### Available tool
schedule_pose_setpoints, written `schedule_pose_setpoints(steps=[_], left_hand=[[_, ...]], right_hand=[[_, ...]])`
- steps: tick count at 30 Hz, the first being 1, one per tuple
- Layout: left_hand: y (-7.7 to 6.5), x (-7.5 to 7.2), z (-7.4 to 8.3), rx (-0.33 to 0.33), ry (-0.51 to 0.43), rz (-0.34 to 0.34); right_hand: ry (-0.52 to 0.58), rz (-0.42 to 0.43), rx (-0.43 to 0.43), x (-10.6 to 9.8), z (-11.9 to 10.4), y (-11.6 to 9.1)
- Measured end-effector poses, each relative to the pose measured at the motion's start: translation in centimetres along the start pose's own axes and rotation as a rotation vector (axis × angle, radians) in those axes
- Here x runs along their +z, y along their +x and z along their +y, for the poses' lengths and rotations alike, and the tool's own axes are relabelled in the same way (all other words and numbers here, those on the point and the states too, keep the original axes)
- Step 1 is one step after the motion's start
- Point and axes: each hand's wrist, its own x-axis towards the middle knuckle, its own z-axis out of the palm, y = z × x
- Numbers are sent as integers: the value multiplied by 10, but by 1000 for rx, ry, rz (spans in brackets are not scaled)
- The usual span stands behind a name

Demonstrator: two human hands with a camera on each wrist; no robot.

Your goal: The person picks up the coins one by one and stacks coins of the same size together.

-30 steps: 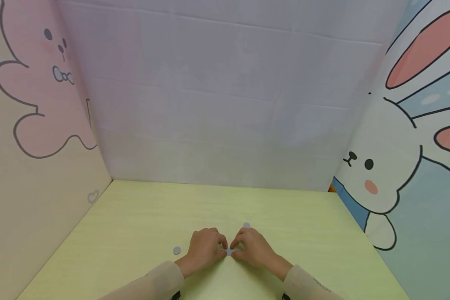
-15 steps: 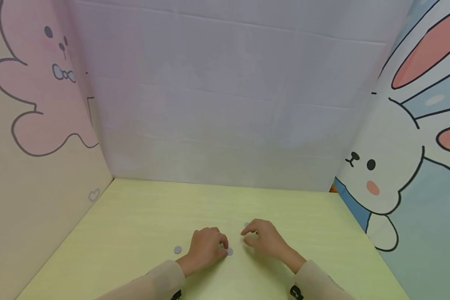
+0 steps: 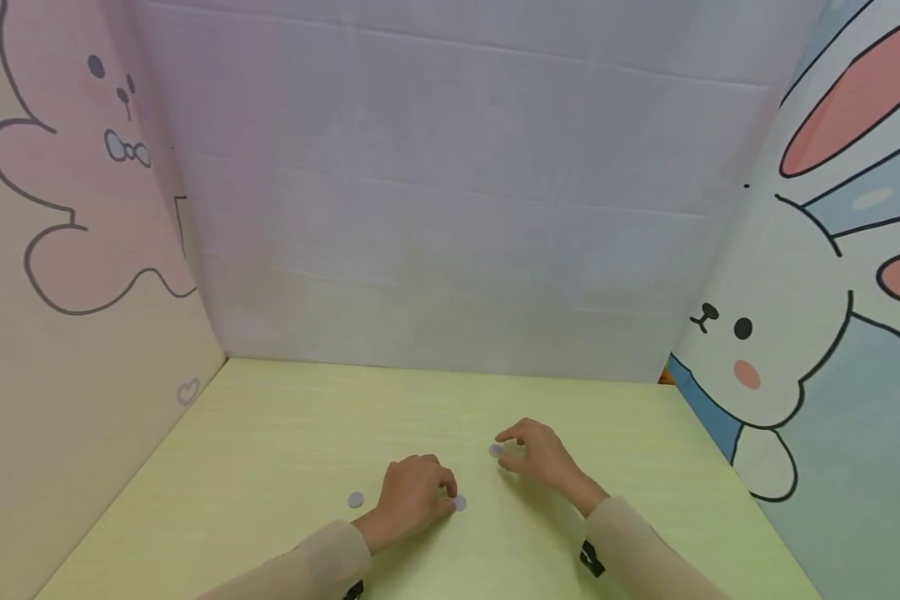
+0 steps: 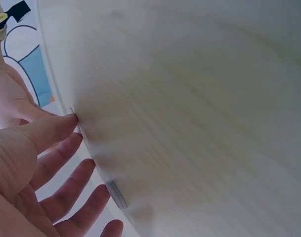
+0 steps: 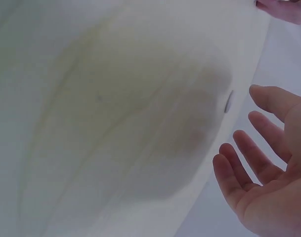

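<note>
Three small grey round discs are on the pale yellow-green table; their exact kind cannot be told. My left hand point(image 3: 412, 496) holds the edge of the near middle disc point(image 3: 461, 503) between thumb and index finger. In the left wrist view the thumb point(image 4: 61, 127) and index tip meet at its thin rim. Another disc point(image 3: 356, 499) lies left of that hand, and a thicker grey disc edge point(image 4: 116, 195) shows by its lower fingers. My right hand point(image 3: 543, 458) hovers around the far disc point(image 3: 496, 450), thumb and fingers apart; a gap separates the thumb from the disc point(image 5: 229, 101).
The table point(image 3: 330, 417) is enclosed by a whitish cloth at the back point(image 3: 435, 208), a pink cartoon panel point(image 3: 82, 208) on the left and a rabbit panel point(image 3: 795, 333) on the right. Dark straps show at both cuffs.
My right hand has left the near middle disc and moved right and away from me to the far disc. The left hand has stayed at the middle disc.
</note>
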Motion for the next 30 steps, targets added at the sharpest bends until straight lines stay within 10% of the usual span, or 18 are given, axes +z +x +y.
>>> schedule_pose_setpoints(steps=[30], left_hand=[[4,-14,8,18,42,13]], right_hand=[[16,-16,71,2,3,15]])
